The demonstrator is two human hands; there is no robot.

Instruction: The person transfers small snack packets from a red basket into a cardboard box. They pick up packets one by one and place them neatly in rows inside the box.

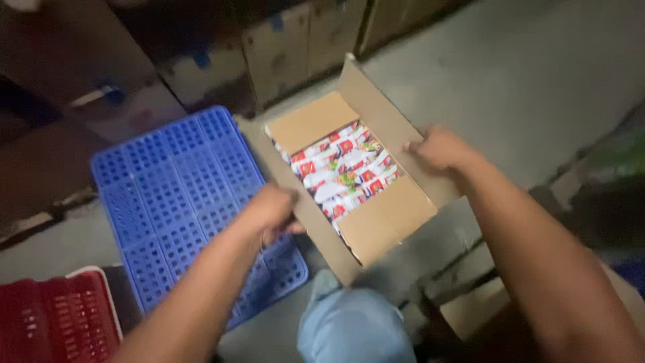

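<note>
While the head view looks down at a concrete floor (524, 81), the cardboard box (376, 222) sits open there, just right of a blue plastic pallet (181, 195). Left hand (272, 215) has fingers curled closed over the box's left flap; right hand (440, 149) grips the right flap. Red-white packets (342, 171) fill the box. Red crate (57, 316) at bottom left, more cartons (282, 50) behind

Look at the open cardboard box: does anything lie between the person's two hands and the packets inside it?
Nothing visible does. The left hand and right hand each hold a long flap of the cardboard box. The two short flaps cover only the ends, leaving the red-and-white packets bare in the middle.
</note>
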